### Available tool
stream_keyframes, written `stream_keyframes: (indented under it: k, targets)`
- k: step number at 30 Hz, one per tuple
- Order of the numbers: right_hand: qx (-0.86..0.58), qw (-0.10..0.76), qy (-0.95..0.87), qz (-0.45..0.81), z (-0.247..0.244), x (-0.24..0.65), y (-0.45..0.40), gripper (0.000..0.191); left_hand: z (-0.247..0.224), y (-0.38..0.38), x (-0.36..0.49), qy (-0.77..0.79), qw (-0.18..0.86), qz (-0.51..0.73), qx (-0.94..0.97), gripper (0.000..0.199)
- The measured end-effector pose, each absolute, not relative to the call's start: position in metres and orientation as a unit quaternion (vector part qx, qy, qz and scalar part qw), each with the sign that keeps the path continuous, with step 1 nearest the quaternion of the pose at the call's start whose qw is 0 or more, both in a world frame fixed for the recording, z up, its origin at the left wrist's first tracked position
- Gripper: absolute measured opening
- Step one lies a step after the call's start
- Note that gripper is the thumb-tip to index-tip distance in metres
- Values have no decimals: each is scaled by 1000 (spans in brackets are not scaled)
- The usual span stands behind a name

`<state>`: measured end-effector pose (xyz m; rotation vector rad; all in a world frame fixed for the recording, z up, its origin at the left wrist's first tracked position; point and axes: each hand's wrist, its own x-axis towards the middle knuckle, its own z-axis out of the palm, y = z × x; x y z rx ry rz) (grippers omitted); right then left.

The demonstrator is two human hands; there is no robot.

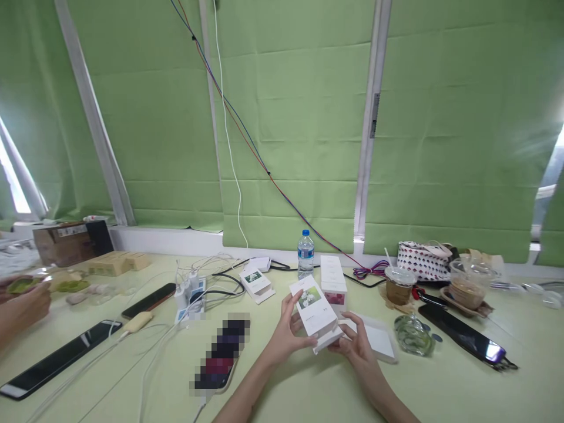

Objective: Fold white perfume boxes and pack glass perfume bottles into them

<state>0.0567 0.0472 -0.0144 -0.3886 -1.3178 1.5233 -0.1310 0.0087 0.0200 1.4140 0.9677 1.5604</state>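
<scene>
White box (315,311) in front of the bottle (305,254) could be slipping if left hand (286,333) and right hand (356,348), both pinching it, are loosening

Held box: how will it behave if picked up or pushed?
The box is probably stiff, given its flat faces and straight edges. Likely light: the left hand holds it between thumb and fingers. Pushed, it should slide rather than roll, being flat-sided.

From close above the table (445,382), the head view looks forward and down toward green blinds (299,111).
</scene>
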Motion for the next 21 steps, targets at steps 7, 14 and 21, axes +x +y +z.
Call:
stream_keyframes:
  k: [7, 14, 21]
  targets:
    - [-168, 527, -550, 626, -13, 57, 48, 29, 16, 11, -132, 389, 394, 607, 570, 103]
    - [-200, 519, -532, 639, -11, 60, 49, 43, 20, 6, -129, 410, 379, 570, 603, 102]
    - [-194, 460, -588, 636, -9, 68, 54, 51, 19, 7, -133, 404, 401, 569, 594, 102]
